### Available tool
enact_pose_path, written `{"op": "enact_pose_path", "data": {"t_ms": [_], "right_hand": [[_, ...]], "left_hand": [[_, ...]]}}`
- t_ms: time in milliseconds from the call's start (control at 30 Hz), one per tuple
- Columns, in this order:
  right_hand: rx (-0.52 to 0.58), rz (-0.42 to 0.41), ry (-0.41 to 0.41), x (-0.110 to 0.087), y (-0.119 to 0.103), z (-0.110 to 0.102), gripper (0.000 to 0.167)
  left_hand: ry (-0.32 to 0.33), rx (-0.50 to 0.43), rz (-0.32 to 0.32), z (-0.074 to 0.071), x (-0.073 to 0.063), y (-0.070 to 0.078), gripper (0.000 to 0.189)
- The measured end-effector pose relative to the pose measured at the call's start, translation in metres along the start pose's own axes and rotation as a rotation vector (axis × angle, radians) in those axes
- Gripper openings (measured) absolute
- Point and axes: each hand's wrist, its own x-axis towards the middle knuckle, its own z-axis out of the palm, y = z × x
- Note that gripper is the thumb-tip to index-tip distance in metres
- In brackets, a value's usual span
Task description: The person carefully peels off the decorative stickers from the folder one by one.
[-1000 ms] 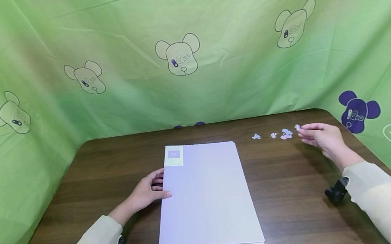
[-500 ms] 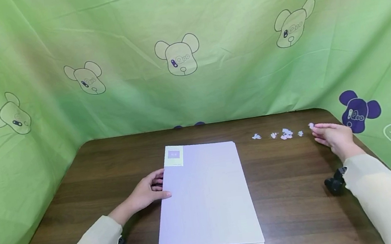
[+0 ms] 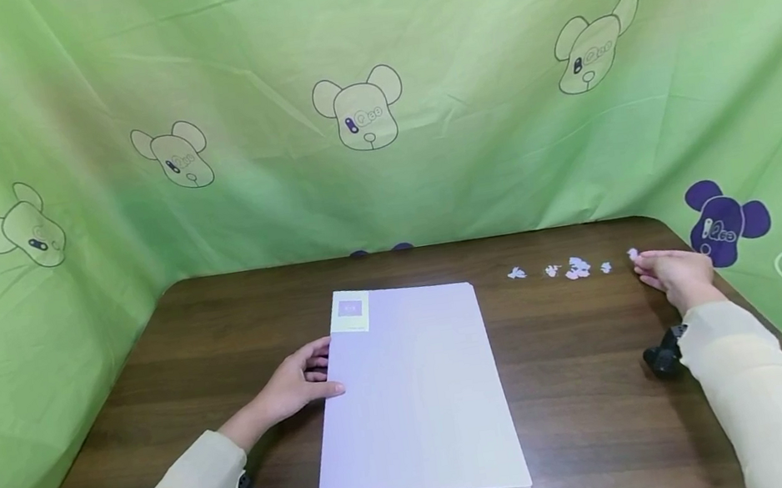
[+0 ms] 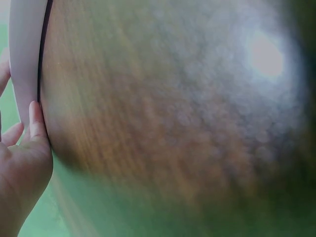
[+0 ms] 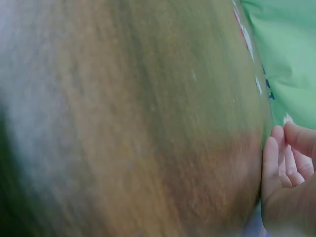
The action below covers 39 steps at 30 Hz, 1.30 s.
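A large pale-lilac folder [image 3: 416, 409] lies flat on the brown table, with a square label [image 3: 350, 312] at its upper left corner. My left hand [image 3: 300, 382] grips its left edge, thumb on top and fingers along the side. In the left wrist view, the thumb [image 4: 35, 118] sits against the folder's edge [image 4: 27, 54]. At the far right, my right hand [image 3: 674, 271] pinches a small pale cutout [image 3: 633, 254] between thumb and fingertips, low over the table. That cutout's tip [image 5: 288, 119] pokes past the fingers in the right wrist view.
Several small pale and pinkish cutouts [image 3: 578, 266] lie in a row near the back of the table [image 3: 571, 386], left of the right hand. One lone cutout [image 3: 606, 267] is closest to it. A green printed curtain [image 3: 382, 186] hangs behind and along both sides.
The right hand has moved right, then slightly down, and now holds a cutout near the table's right edge. Another cutout now lies where it was. The left hand and folder stay in place.
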Motion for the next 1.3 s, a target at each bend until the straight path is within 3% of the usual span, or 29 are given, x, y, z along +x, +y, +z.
{"op": "enact_pose_path", "data": {"t_ms": [67, 200, 367, 767, 1067, 1300], "right_hand": [[-0.001, 0.008, 0.016, -0.001, 0.0, 0.001, 0.042], [-0.032, 0.011, 0.057, -0.001, 0.002, 0.003, 0.04], [-0.154, -0.018, 0.093, 0.0, 0.004, 0.005, 0.04], [-0.333, -0.055, 0.142, 0.002, 0.005, 0.007, 0.044], [-0.325, -0.058, 0.126, 0.002, 0.006, 0.006, 0.043], [-0.212, -0.066, 0.084, 0.002, 0.007, 0.004, 0.039]], "left_hand": [[-0.002, 0.002, 0.007, 0.0, 0.0, -0.001, 0.074], [0.006, -0.005, 0.017, 0.001, 0.008, -0.021, 0.077], [0.017, 0.005, 0.018, 0.002, 0.016, -0.041, 0.079], [0.027, -0.004, -0.006, 0.002, 0.017, -0.041, 0.081], [0.028, 0.008, 0.002, 0.003, 0.016, -0.042, 0.081], [0.029, 0.007, 0.011, 0.003, 0.016, -0.041, 0.079]]}}
